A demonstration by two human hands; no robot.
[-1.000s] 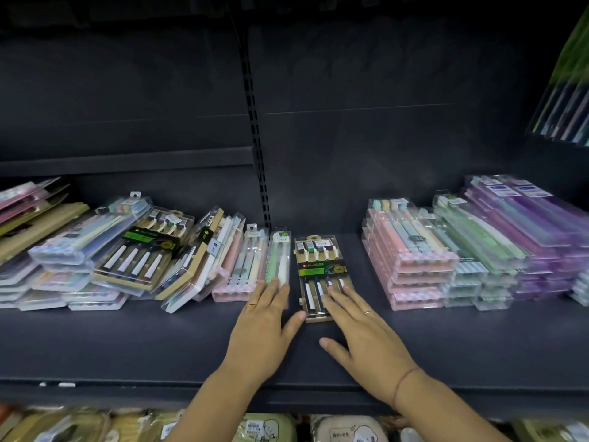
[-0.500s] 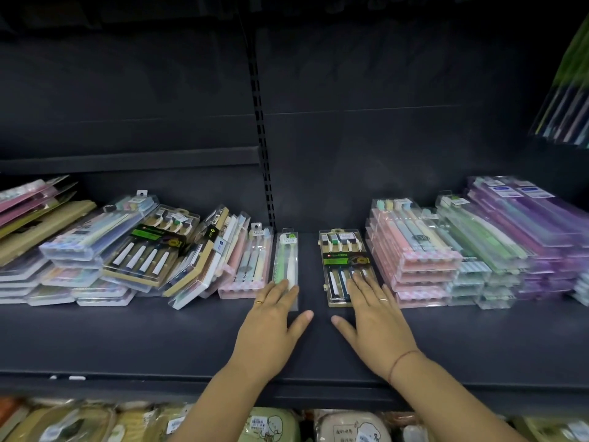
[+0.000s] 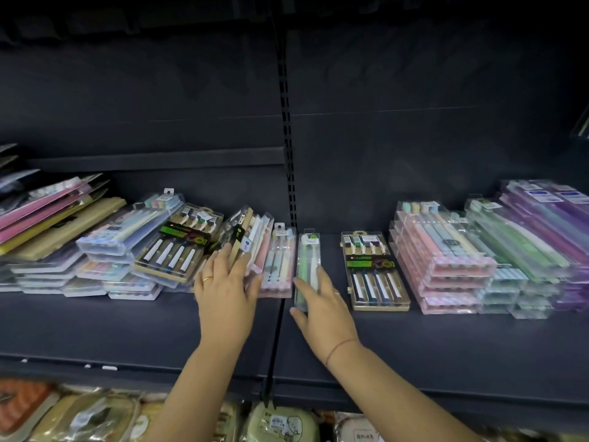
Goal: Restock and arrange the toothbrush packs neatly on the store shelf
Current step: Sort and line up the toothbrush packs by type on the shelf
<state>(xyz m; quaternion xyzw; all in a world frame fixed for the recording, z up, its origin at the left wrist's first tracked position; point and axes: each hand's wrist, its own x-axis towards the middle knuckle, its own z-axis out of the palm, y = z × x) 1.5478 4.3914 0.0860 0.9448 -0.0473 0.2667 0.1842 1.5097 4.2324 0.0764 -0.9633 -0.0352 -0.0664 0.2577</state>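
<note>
Dark store shelf (image 3: 414,346). Narrow green toothbrush pack (image 3: 306,266) lies flat mid-shelf; right hand (image 3: 322,306) open, fingers spread on its front end. Left hand (image 3: 228,290) open, flat against leaning packs (image 3: 245,247). Black-label pack (image 3: 373,271) lies apart, beside pink stack (image 3: 443,260).

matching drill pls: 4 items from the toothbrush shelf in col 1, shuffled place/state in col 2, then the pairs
Column 1
1. narrow green pack
2. black-and-green four-brush pack
3. pink stack
4. purple stack

Column 2
A. far right on the shelf
B. lies flat alone, no hand on it
C. under the right hand fingers
D. several packs high, just right of the lone flat pack

Pairs: 1-C, 2-B, 3-D, 4-A
</note>
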